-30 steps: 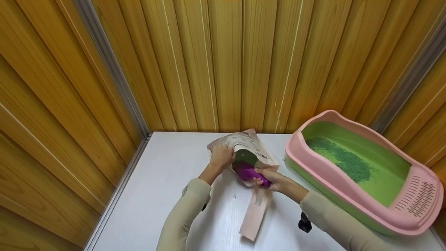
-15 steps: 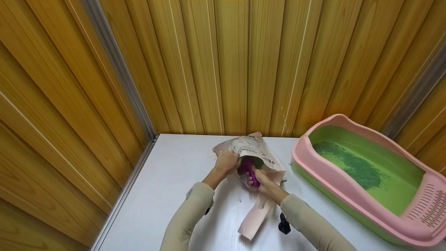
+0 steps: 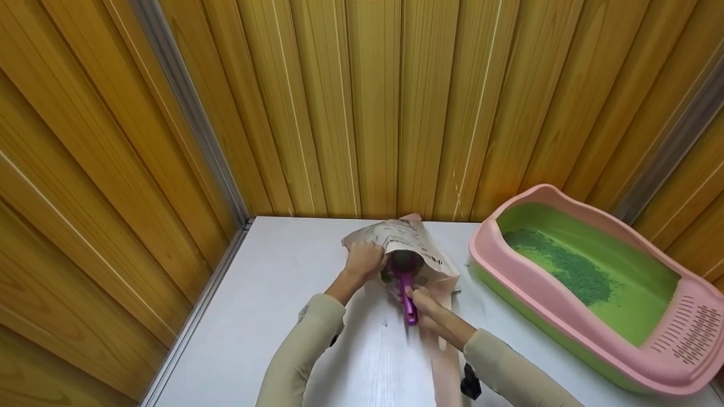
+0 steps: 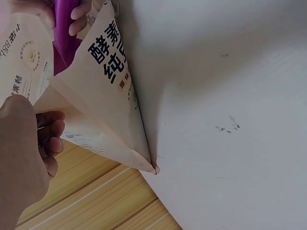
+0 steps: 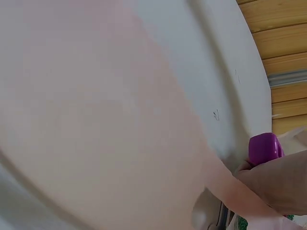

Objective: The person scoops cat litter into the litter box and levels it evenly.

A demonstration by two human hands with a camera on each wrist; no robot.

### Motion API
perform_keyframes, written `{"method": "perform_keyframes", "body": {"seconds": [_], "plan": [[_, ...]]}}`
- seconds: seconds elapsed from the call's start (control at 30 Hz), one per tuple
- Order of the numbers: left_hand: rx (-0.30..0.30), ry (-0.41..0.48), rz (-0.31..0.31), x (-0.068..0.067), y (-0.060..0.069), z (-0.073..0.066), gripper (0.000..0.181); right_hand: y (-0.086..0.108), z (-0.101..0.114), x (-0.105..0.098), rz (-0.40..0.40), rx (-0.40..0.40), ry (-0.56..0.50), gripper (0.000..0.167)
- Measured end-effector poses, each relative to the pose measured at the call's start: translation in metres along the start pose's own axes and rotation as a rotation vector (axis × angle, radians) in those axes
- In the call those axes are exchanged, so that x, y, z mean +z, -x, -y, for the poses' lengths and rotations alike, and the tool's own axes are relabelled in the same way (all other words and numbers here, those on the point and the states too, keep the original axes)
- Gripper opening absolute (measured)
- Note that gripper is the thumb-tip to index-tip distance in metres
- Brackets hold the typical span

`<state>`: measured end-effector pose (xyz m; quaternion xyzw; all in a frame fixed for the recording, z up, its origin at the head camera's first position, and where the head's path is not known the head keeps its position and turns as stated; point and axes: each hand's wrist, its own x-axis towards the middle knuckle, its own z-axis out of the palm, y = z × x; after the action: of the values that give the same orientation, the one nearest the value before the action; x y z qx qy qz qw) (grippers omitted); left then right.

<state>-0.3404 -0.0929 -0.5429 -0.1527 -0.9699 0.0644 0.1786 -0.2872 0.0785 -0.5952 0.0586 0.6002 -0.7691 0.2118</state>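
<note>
A pale pink printed bag (image 3: pixel 390 233) lies on the table, its mouth facing me. My left hand (image 3: pixel 363 261) holds the upper left edge of that mouth; in the left wrist view, fingers (image 4: pixel 50 134) curl at the bag's edge (image 4: pixel 108 91). My right hand (image 3: pixel 428 303) grips the handle of a purple scoop (image 3: pixel 407 291), whose head sits inside the mouth and is partly hidden. Dark green granules seem to show around the head. In the right wrist view, the purple handle end (image 5: pixel 264 148) sticks out past the right hand (image 5: pixel 280 182).
On the right stands a litter box with a pink rim (image 3: pixel 487 249) and green granules (image 3: pixel 577 274) on its floor. A pale pink strip (image 3: pixel 445 362) hangs forward from the bag and fills much of the right wrist view. Wood-patterned panels (image 3: pixel 367 113) enclose the white table (image 3: pixel 283 271).
The scoop has swung from slanting across the bag's mouth to pointing into it, its handle toward me. My right hand moved with it. The pink strip shifted right; my left hand keeps its hold.
</note>
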Motion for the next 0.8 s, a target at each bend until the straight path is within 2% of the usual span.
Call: {"method": "perform_keyframes", "body": {"seconds": [0.13, 0.33, 0.5, 0.67, 0.8], "plan": [[-0.006, 0.021, -0.012, 0.001, 0.002, 0.001, 0.039, 0.013, -0.008, 0.003, 0.008, 0.006, 0.017, 0.027], [-0.014, 0.02, 0.008, 0.001, -0.001, -0.003, 0.041, 0.045, -0.006, -0.008, 0.114, 0.013, 0.054, 0.033], [-0.019, 0.038, 0.023, -0.002, -0.002, -0.005, 0.039, 0.083, 0.01, -0.022, 0.171, 0.075, 0.131, 0.031], [-0.013, 0.042, 0.031, -0.004, -0.002, -0.002, 0.036, 0.116, 0.028, -0.038, 0.163, 0.151, 0.258, 0.025], [-0.022, 0.034, 0.038, -0.003, -0.001, 0.002, 0.036, 0.132, 0.039, -0.05, 0.191, 0.151, 0.339, 0.028]]}}
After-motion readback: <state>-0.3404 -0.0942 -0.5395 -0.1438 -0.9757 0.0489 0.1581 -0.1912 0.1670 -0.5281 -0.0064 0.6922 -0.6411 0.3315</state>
